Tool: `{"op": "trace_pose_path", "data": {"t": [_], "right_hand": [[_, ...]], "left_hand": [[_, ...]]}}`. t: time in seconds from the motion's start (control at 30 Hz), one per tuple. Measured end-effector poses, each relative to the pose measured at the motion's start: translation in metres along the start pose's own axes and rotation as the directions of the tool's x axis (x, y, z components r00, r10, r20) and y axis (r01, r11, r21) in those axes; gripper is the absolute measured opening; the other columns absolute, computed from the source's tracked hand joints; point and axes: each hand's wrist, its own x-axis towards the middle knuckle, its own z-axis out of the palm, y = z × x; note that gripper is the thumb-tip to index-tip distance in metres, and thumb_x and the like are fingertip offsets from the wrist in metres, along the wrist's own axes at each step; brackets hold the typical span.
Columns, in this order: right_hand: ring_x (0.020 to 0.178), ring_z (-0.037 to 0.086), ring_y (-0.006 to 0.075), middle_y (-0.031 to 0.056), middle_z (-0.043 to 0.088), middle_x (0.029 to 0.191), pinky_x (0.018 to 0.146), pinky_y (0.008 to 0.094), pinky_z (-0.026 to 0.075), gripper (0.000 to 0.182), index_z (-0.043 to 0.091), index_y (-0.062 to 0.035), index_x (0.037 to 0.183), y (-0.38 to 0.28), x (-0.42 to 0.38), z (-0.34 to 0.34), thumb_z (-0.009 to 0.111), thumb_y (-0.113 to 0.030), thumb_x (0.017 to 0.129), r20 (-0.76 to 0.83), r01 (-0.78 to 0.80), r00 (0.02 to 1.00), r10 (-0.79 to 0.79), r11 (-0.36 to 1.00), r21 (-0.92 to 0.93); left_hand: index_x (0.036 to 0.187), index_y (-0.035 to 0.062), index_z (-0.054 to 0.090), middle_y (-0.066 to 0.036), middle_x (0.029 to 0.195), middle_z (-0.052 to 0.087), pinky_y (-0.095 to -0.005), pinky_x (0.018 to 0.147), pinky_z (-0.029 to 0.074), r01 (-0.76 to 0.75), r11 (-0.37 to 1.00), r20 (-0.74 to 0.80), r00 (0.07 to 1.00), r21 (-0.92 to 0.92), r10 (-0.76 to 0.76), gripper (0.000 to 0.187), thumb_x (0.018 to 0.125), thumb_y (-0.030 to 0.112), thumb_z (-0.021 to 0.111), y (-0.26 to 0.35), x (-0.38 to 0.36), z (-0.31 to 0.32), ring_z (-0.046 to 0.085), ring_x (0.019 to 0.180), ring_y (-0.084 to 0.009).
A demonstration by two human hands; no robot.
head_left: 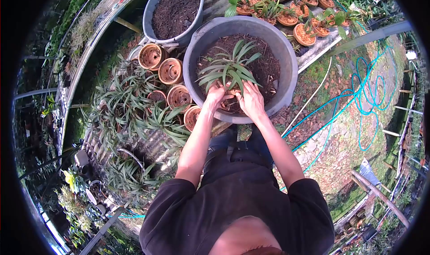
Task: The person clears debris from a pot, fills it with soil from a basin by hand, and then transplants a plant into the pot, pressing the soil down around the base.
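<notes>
A leafy plant with long, narrow green leaves stands within a large grey tub of dark soil. At its base, on the near side, my left hand grips from the left, its fingers closed and partly under the leaves. My right hand holds the same base from the right, thumb toward the middle and fingertips hidden by foliage. Between the hands shows a brownish, root-like clump. Dark, crumbly soil surrounds the plant.
A second grey tub of soil stands behind, to the left. Several terracotta pots line the left side beside a mass of strappy plants. Potted plants sit at the back right. A turquoise hose loops over the ground.
</notes>
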Motion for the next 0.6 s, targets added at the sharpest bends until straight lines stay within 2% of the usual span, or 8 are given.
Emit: {"op": "trace_pose_path", "data": {"t": [0.2, 0.27, 0.33, 0.37, 0.4, 0.5, 0.53, 0.6], "right_hand": [[0.123, 0.058, 0.0374, 0.022, 0.061, 0.132, 0.106, 0.047, 0.045, 0.039, 0.063, 0.0001, 0.123, 0.01, -0.001, 0.005, 0.066, -0.009, 0.085, -0.165, 0.088, 0.984, -0.063, 0.985, 0.145], [0.119, 0.06, 0.0391, 0.0235, 0.059, 0.133, 0.104, 0.0454, 0.047, 0.042, 0.06, 0.0014, 0.127, 0.019, 0.0, 0.007, 0.068, -0.017, 0.09, -0.246, -0.122, 0.951, 0.188, 0.958, 0.261], [0.118, 0.061, 0.0386, 0.0262, 0.055, 0.136, 0.103, 0.043, 0.048, 0.06, 0.05, 0.0012, 0.139, 0.031, 0.007, 0.017, 0.071, -0.027, 0.091, -0.115, -0.392, 0.869, 0.482, 0.81, 0.436], [0.11, 0.067, 0.0273, 0.0187, 0.064, 0.126, 0.091, 0.04, 0.054, 0.074, 0.038, -0.0021, 0.15, 0.039, 0.013, 0.025, 0.072, -0.033, 0.092, 0.038, -0.505, 0.835, 0.548, 0.737, 0.449], [0.104, 0.068, 0.0249, 0.0164, 0.064, 0.126, 0.085, 0.0364, 0.057, 0.073, 0.036, -0.0045, 0.152, 0.063, 0.015, 0.056, 0.07, -0.032, 0.094, 0.096, -0.497, 0.84, 0.533, 0.688, 0.528], [0.101, 0.069, 0.022, 0.0165, 0.069, 0.117, 0.085, 0.0352, 0.056, 0.069, 0.035, -0.0084, 0.153, 0.05, 0.028, 0.058, 0.067, -0.03, 0.096, 0.248, -0.558, 0.826, 0.506, 0.672, 0.487], [0.106, 0.068, 0.0262, 0.0199, 0.069, 0.114, 0.092, 0.0411, 0.054, 0.067, 0.033, -0.0065, 0.153, 0.024, 0.034, 0.033, 0.064, -0.027, 0.097, 0.316, -0.632, 0.775, 0.547, 0.65, 0.422], [0.108, 0.067, 0.0302, 0.0232, 0.069, 0.115, 0.097, 0.0439, 0.05, 0.065, 0.033, -0.0052, 0.152, 0.014, 0.033, 0.048, 0.062, -0.025, 0.097, 0.22, -0.657, 0.742, 0.633, 0.623, 0.424]], "left_hand": [[0.136, -0.0009, 0.05, -0.017, 0.118, 0.064, -0.0338, 0.065, 0.066, -0.006, 0.991, 0.038, 0.999, -0.137, 0.011, 0.046, 0.096, 0.012, 0.066, -0.014, 0.013, -0.035, 0.071, 0.088, -0.0255], [0.131, -0.004, 0.053, -0.013, 0.101, 0.068, -0.0393, 0.067, 0.066, 0.015, 0.981, 0.062, 0.998, -0.194, -0.003, 0.045, 0.092, 0.013, 0.07, -0.013, 0.015, -0.041, 0.071, 0.077, -0.0244], [0.128, -0.0043, 0.056, -0.012, 0.095, 0.069, -0.0423, 0.068, 0.067, -0.011, 0.958, 0.133, 0.99, -0.285, 0.051, 0.045, 0.091, 0.015, 0.072, -0.028, 0.022, -0.059, 0.071, 0.074, -0.0239], [0.129, 0.0022, 0.057, -0.008, 0.103, 0.068, -0.0444, 0.071, 0.065, -0.039, 0.951, 0.216, 0.97, -0.305, 0.109, 0.043, 0.094, 0.023, 0.07, -0.039, 0.029, -0.07, 0.07, 0.081, -0.0241], [0.131, 0.0086, 0.057, -0.005, 0.112, 0.066, -0.0465, 0.073, 0.064, -0.062, 0.942, 0.298, 0.94, -0.33, 0.166, 0.042, 0.097, 0.031, 0.068, -0.054, 0.04, -0.084, 0.07, 0.089, -0.0243], [0.129, 0.009, 0.058, -0.006, 0.107, 0.066, -0.046, 0.071, 0.064, -0.105, 0.905, 0.1, 0.982, -0.411, 0.16, 0.04, 0.098, 0.033, 0.066, -0.062, 0.032, -0.071, 0.069, 0.083, -0.0243], [0.129, 0.0091, 0.058, -0.006, 0.105, 0.067, -0.0454, 0.07, 0.064, -0.117, 0.897, -0.013, 0.992, -0.426, 0.123, 0.038, 0.098, 0.03, 0.065, -0.066, 0.03, -0.059, 0.069, 0.08, -0.0234], [0.131, 0.0099, 0.056, -0.006, 0.109, 0.066, -0.0417, 0.069, 0.063, -0.167, 0.885, -0.175, 0.98, -0.436, 0.098, 0.039, 0.098, 0.028, 0.065, -0.071, 0.018, -0.036, 0.069, 0.082, -0.0213]]}}
